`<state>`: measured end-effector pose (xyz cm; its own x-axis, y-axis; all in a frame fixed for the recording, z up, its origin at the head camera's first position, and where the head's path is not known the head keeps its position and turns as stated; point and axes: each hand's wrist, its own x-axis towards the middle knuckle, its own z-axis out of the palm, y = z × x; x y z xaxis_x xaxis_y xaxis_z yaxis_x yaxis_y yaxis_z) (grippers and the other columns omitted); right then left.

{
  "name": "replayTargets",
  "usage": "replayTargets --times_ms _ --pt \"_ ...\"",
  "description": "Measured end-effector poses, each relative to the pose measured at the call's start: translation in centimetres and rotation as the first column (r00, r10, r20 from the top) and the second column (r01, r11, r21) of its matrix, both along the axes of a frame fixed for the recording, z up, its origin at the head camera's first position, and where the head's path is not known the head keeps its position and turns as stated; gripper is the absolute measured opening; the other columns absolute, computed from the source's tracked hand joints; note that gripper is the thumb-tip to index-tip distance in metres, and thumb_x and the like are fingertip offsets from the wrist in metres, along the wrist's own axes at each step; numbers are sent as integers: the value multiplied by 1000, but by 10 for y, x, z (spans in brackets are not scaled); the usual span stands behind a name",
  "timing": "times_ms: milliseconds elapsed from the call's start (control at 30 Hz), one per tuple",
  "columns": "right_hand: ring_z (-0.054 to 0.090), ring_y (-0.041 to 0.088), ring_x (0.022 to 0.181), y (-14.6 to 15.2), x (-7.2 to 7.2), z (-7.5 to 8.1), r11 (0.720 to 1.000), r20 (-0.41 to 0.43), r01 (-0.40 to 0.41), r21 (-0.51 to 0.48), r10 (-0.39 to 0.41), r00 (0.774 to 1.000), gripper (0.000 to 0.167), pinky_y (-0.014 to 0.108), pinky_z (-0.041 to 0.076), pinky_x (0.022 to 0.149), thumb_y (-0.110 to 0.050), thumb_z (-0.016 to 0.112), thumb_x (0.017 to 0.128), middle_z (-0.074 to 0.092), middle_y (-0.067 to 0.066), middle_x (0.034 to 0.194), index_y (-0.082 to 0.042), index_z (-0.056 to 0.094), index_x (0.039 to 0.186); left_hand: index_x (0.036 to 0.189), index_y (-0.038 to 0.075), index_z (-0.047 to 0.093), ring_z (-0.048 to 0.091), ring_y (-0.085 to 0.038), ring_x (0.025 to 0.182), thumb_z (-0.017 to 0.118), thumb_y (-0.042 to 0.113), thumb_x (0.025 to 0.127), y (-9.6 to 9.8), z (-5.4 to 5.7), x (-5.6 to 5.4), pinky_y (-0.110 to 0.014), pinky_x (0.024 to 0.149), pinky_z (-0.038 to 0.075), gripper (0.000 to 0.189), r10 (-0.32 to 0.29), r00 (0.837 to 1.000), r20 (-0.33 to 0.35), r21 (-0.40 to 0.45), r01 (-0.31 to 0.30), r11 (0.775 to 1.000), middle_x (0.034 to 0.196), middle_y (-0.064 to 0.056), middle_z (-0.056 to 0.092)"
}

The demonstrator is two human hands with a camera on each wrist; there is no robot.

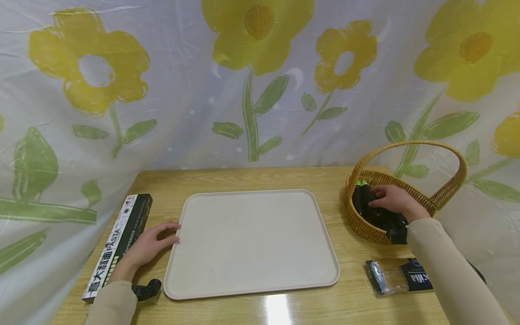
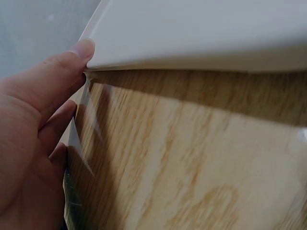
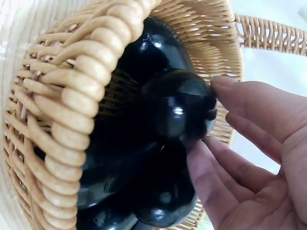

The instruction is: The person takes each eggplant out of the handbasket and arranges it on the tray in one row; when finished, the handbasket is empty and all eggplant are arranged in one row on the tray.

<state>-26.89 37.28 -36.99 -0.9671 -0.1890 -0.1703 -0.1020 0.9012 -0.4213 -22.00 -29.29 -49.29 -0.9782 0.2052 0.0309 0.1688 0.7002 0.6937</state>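
My right hand (image 1: 391,199) reaches into a wicker basket (image 1: 367,231) at the right. Its thumb and fingers grip the rounded end of a glossy black eggplant (image 3: 175,108). More dark eggplants (image 3: 163,201) lie packed around it, and green stem ends (image 1: 360,183) show at the basket's left side in the head view. My left hand (image 1: 151,243) lies at the left edge of a large cream tray (image 1: 253,243), its relaxed fingers touching the rim. From the left wrist, the thumb (image 2: 76,55) appears right at the tray's edge, with the other fingers lower down.
A long black-and-white pasta box (image 1: 118,243) lies left of the tray, partly behind my left forearm. A clear pasta packet with a dark label (image 1: 414,276) is in front of the basket. The tall handle (image 1: 410,143) arches over the basket. A flowered curtain (image 1: 183,90) hangs behind the wooden table.
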Motion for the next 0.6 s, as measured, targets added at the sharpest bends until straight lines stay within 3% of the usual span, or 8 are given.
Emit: replayTargets --times_ms 400,600 --pt "45 56 120 1 -5 -2 997 53 21 -75 -17 998 63 66 41 95 -24 64 95 45 41 132 14 41 139 129 11 62 38 -45 135 67 39 92 -1 -1 -1 -63 107 29 46 4 1000 5 -4 -4 1000 142 -20 51" --pt "43 55 123 2 -7 -6 995 59 -34 -90 39 998 57 67 39 98 -20 61 97 45 40 134 8 41 142 128 12 62 39 -44 134 67 39 92 -1 -1 -1 -63 107 30 45 4 1000 3 0 -4 1000 141 -19 52"
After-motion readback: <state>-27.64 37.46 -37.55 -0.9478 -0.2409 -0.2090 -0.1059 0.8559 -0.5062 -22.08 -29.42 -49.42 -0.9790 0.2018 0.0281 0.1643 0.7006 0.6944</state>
